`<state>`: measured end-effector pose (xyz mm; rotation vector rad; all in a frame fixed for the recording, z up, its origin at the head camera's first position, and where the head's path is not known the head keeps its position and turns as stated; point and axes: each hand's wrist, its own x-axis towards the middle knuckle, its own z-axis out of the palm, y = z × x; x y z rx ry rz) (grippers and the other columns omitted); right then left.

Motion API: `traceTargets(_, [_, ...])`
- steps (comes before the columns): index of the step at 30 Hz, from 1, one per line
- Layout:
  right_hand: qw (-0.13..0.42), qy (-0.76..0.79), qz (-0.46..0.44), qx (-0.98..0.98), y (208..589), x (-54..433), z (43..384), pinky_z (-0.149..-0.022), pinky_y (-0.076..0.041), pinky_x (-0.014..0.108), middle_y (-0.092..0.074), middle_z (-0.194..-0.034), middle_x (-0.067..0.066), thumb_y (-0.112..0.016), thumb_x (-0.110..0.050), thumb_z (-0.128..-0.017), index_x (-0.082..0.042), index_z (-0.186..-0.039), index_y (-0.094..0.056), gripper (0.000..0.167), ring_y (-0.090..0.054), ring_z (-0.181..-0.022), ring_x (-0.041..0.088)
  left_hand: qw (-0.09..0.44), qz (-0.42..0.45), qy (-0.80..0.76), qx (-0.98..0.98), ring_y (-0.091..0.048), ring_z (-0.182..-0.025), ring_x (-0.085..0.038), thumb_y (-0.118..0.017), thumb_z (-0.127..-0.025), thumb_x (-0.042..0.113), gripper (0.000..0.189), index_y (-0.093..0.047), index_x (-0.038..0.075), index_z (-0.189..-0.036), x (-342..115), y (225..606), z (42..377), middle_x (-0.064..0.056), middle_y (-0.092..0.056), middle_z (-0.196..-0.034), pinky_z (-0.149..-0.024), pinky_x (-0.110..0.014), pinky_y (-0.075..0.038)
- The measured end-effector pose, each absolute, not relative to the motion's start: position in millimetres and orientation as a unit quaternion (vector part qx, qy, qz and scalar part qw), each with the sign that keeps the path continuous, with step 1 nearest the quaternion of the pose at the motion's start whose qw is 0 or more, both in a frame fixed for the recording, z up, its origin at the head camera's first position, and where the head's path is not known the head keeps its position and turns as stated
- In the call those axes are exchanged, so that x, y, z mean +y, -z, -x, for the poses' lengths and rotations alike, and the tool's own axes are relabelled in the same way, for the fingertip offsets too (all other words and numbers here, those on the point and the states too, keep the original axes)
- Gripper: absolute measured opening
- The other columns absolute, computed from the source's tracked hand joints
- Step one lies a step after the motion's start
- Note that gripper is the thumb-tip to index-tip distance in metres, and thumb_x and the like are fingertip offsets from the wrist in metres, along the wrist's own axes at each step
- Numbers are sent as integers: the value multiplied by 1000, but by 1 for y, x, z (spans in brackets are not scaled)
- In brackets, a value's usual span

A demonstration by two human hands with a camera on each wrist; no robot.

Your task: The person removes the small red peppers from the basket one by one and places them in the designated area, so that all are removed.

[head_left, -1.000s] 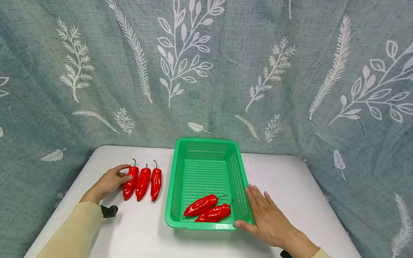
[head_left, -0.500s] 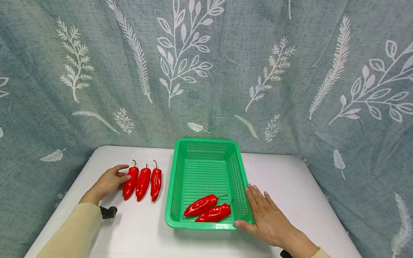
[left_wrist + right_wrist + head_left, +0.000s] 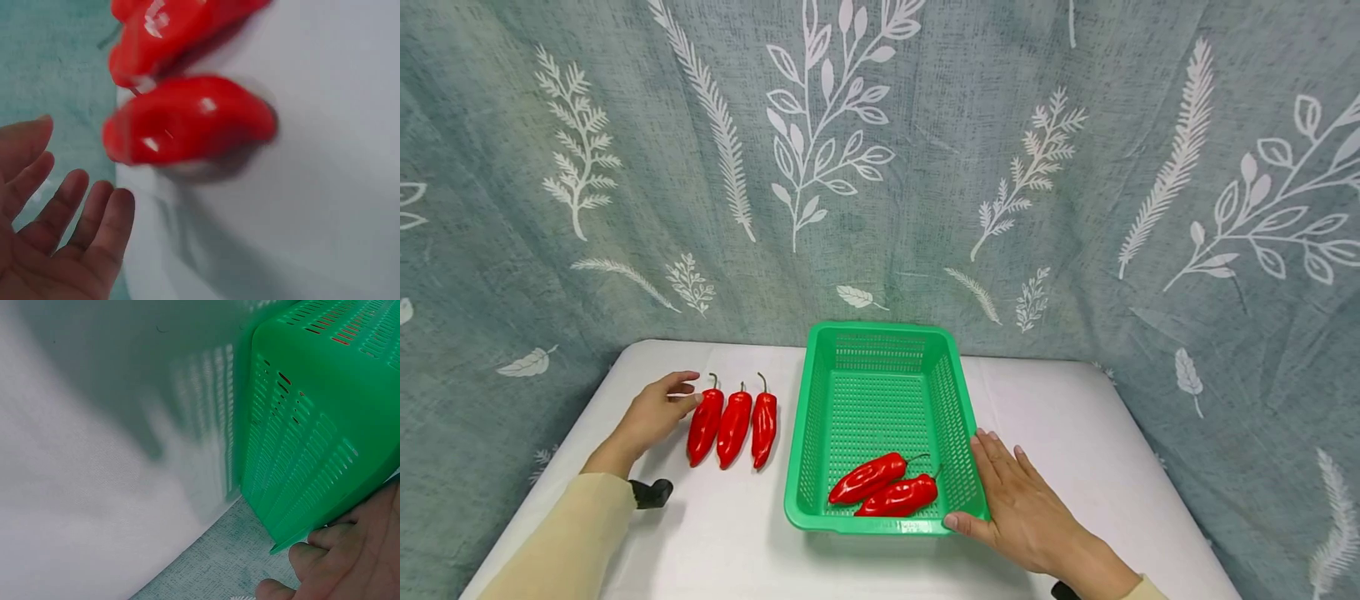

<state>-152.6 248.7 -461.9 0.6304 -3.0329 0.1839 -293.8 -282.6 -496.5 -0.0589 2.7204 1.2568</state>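
Note:
Three red peppers lie in a row on the white table in the head view. My left hand [image 3: 651, 417] is beside the leftmost pepper [image 3: 704, 427], its fingers loosely bent. From the left wrist, a gap shows between these fingers and the red pepper [image 3: 187, 119]. The middle pepper [image 3: 734, 429] and the right pepper [image 3: 764, 429] lie parallel, stems pointing away. My right hand [image 3: 1026, 508] rests on the green basket [image 3: 796, 467], fingers straight along its right rim and thumb on the near corner. Inside, at the near end, are two more red peppers [image 3: 868, 478].
The white tabletop [image 3: 715, 533] extends around the basket and peppers. Behind it and along both sides hangs a grey-green leaf-patterned cloth [image 3: 880, 283]. A black wrist strap piece [image 3: 653, 493] sticks out at my left cuff.
The left hand has eased off the leftmost pepper, fingers spreading and drawing back slightly to the left. That pepper lies nearly as before. The right hand and basket have not moved.

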Motion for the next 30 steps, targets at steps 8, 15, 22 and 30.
traceTargets(8, [18,-59,-202,-977,461,249,152,-125,-29,63,-31,-170,21,-51,-78,-96,7,-162,-31,109,-28,-159,39,43,-55,-413,908,-56,-136,-45,-61,-107,25,56,-44,9,-158,-243,455,289,-25,-55,-150,-107,-60,-53])
traceTargets(15, [20,-58,-203,-977,462,250,153,-125,-29,63,-31,-170,21,-50,-78,-96,7,-162,-31,109,-28,-159,39,70,-164,-423,888,-63,-129,-37,-64,-106,26,51,-52,14,-154,-201,415,282,-16,-62,-144,-104,-54,-56])
traceTargets(22, [21,-62,-204,-977,463,250,152,-125,-29,63,-31,-171,20,-51,-78,-96,5,-162,-31,108,-28,-159,39,156,-238,-420,862,-67,-122,-28,-71,-102,27,58,-51,19,-156,-158,387,281,-13,-61,-144,-101,-46,-57])
traceTargets(30, [25,-61,-204,-977,462,250,152,-125,-29,63,-32,-171,20,-51,-77,-97,5,-163,-30,107,-28,-159,39,213,-306,-372,850,-72,-112,-19,-73,-99,18,58,-54,24,-153,-100,365,286,-8,-64,-141,-97,-39,-58])
